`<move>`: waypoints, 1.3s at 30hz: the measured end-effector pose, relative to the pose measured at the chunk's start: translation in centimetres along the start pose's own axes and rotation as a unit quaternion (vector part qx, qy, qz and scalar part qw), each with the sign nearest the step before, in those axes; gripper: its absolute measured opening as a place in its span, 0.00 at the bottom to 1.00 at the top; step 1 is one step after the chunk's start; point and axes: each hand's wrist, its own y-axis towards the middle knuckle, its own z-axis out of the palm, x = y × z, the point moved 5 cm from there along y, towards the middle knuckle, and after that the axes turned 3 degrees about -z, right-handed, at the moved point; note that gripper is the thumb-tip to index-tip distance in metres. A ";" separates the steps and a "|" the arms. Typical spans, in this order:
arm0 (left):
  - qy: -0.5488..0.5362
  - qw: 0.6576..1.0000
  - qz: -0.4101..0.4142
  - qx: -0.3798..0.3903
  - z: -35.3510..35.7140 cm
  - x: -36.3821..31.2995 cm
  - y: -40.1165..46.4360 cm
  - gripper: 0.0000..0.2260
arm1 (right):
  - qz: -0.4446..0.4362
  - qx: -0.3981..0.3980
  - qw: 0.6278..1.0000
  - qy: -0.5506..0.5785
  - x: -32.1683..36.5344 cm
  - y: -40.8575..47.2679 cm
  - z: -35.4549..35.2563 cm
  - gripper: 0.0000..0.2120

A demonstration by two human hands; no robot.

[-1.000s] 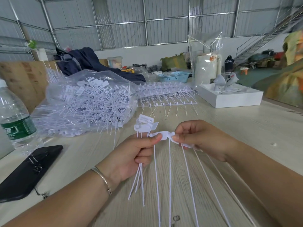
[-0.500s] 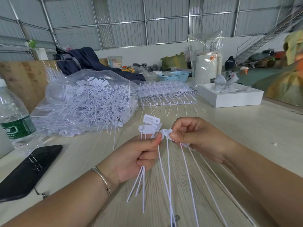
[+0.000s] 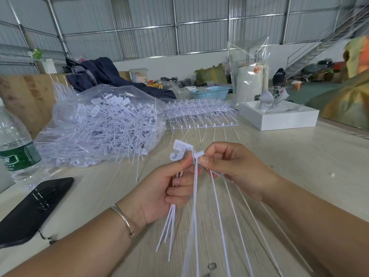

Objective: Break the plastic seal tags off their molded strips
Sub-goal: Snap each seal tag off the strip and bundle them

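Tabletop [image 3: 279, 166] of pale wood grain spreads under everything. On its left sits a clear bag [image 3: 103, 126] heaped with loose white seal tags, and just behind it to the right lie stacked molded strips [image 3: 199, 114]. A white box [image 3: 279, 116] stands at the far right, a water bottle [image 3: 18, 150] and a black phone [image 3: 34, 208] at the left edge. Above the table, the left hand [image 3: 159, 190] grips a small bundle of detached tags [image 3: 180, 151], fingers curled round their stems. Touching it, the right hand [image 3: 235, 166] pinches the strip in hand [image 3: 198, 154], whose thin tails hang down toward the viewer.
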 end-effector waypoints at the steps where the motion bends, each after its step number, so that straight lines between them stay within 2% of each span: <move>1: -0.005 1.000 0.006 -0.013 -0.2 -0.1 0.0 0.12 | 0.001 -0.007 1.000 -0.011 -0.1 0.0 -0.2 0.09; 5: -0.090 0.992 0.043 -0.079 -1.6 -0.6 0.4 0.13 | 0.013 -0.038 0.999 -0.014 -0.3 0.2 -1.1 0.02; 8: -0.153 0.976 0.057 -0.141 -2.7 -0.5 0.6 0.13 | 0.011 -0.054 0.997 -0.055 -0.3 0.3 -1.7 0.08; 13: -0.033 0.984 0.060 -0.163 -2.5 -0.2 0.6 0.16 | -0.047 -0.032 0.968 -0.246 -0.3 0.1 -1.1 0.09; 17: 0.062 0.984 0.071 -0.153 -1.8 -0.3 0.2 0.09 | -0.099 0.011 0.941 -0.324 -0.2 -0.1 -0.3 0.09; 18: 0.080 0.981 0.071 -0.160 -1.8 -0.3 0.1 0.09 | -0.122 0.022 0.929 -0.348 0.1 -0.2 0.0 0.08; 20: 0.100 0.974 0.072 -0.191 -2.1 -0.3 0.0 0.09 | -0.207 0.024 0.882 -0.422 1.1 -0.4 0.6 0.07; 22: 0.100 0.968 0.080 -0.217 -2.4 -0.5 -0.1 0.07 | -0.291 -0.020 0.832 -0.472 2.3 -0.6 0.7 0.08; 24: 0.091 0.967 0.083 -0.223 -2.5 -0.6 -0.1 0.07 | -0.314 -0.074 0.813 -0.484 3.0 -0.7 0.1 0.09; 25: 0.083 0.968 0.084 -0.222 -2.5 -0.6 -0.1 0.08 | -0.298 -0.093 0.819 -0.481 2.9 -0.6 -0.2 0.08; 26: 0.074 0.969 0.084 -0.220 -2.5 -0.7 -0.2 0.08 | -0.257 -0.101 0.840 -0.467 2.5 -0.4 -0.7 0.08; 28: 0.063 0.971 0.086 -0.215 -2.4 -0.8 -0.3 0.08 | -0.125 -0.069 0.908 -0.394 0.8 0.2 -1.5 0.08; 30: 0.059 0.970 0.093 -0.216 -2.2 -0.9 -0.3 0.06 | -0.032 -0.027 0.949 -0.312 -0.9 0.4 -2.1 0.12; 33: 0.032 0.972 0.101 -0.208 -2.1 -1.0 -0.4 0.05 | 0.013 -0.003 0.967 -0.254 -1.6 0.4 -2.6 0.19; 36: 0.007 0.982 0.100 -0.160 -1.6 -1.1 -0.5 0.10 | 0.019 -0.004 0.978 -0.207 -1.4 0.4 -2.9 0.21; 39: 0.007 0.990 0.095 -0.107 -1.0 -1.2 -0.6 0.15 | 0.035 0.028 0.984 -0.171 -1.5 0.2 -3.1 0.24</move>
